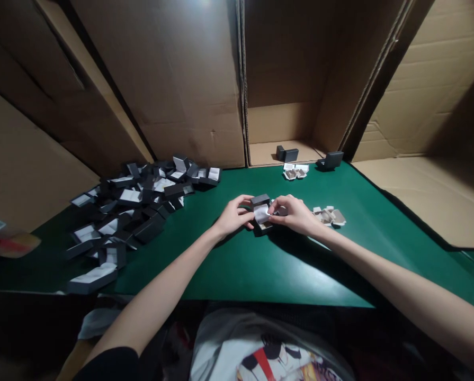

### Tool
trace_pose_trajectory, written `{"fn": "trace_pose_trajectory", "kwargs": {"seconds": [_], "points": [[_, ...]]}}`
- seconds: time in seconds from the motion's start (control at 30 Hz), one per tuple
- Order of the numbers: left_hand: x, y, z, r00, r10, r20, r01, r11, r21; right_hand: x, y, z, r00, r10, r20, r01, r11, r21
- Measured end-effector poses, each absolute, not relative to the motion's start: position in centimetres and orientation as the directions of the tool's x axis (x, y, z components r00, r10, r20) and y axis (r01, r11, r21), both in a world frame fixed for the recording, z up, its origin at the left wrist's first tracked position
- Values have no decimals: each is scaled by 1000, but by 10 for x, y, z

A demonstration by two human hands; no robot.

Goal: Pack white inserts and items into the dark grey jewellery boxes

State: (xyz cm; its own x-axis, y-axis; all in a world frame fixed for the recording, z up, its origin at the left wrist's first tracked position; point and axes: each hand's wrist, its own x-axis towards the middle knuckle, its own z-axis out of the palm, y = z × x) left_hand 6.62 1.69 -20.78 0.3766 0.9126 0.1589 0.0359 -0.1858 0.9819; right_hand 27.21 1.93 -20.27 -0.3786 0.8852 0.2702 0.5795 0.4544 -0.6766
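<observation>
Green table (221,264) under my fingers. Black box (260,200) between my left hand (235,216), clasping its side, and right hand (294,214), pinching its white lining (261,212). Box likely light, stiff: hold by side walls. Lining likely soft, creases easily: take edge.

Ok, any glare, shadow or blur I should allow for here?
Head view: pale glare on the green table, dark shadow below the right forearm; head view, top: a bright spot on the cardboard; head view, centre: fine detail on the held black box looks soft.
</observation>
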Motion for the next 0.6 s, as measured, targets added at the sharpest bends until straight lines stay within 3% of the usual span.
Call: {"fn": "trace_pose_trajectory", "kwargs": {"seconds": [0.13,0.23,0.3,0.43,0.6], "points": [[68,14,-207,384,899,212,96,-267,959,267,15,-202,-382,881,278,368,421,-829],[70,14,-209,385,895,224,132,-294,947,263,10,-202,-337,879,337,287,437,-853],[70,14,-211,384,888,251,157,-331,930,262,8,-202,-315,849,424,345,519,-782],[70,16,-213,387,874,293,203,-390,898,266,12,-202,-365,736,570,530,667,-523],[70,14,-212,415,874,253,192,-356,915,275,17,-199,-623,555,552,432,832,-348]]}}
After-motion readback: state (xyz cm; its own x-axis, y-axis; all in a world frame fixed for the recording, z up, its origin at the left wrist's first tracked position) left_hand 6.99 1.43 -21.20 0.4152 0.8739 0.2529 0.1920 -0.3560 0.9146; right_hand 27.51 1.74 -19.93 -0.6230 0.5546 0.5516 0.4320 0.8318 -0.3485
